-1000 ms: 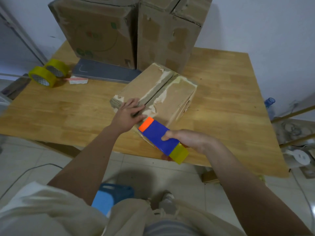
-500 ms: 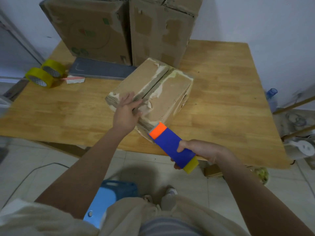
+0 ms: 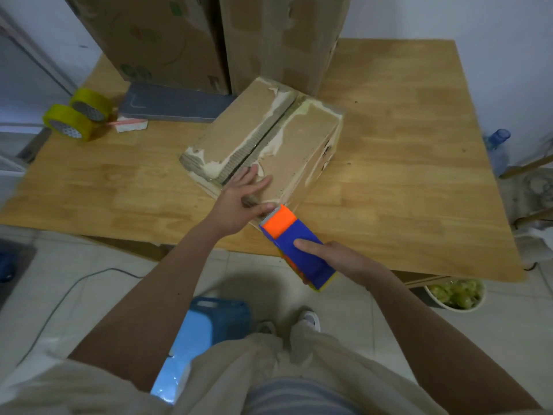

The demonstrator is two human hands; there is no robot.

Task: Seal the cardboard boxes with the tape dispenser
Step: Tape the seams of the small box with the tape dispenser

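Head view, looking down over the wooden table (image 3: 404, 151): a small cardboard box (image 3: 269, 145) lies near the middle of the table, turned at an angle, its near corner close to the table's front edge. Its two top flaps meet along a torn seam that shows no fresh tape. The left hand (image 3: 239, 202) rests on the box's near end with fingers straight and spread, pressing the flaps down and gripping nothing. The right hand (image 3: 335, 259) is wrapped round the blue body of the tape dispenser (image 3: 296, 244), thumb on top, with the orange toothed end just at the box's near corner, beside the left thumb.

The step in hand looks like starting the first strip: the tape end has to be stuck on the near side wall below the seam. The next move then calls for drawing the dispenser up and along the seam toward the far end while the left hand keeps the flaps shut.

Two larger boxes (image 3: 209, 40) stand at the back edge, their tops cut off, so whether they are sealed cannot be told. Two yellow tape rolls (image 3: 77, 116) lie near the left edge. Whether tape already touches the box is hidden behind the dispenser's head.
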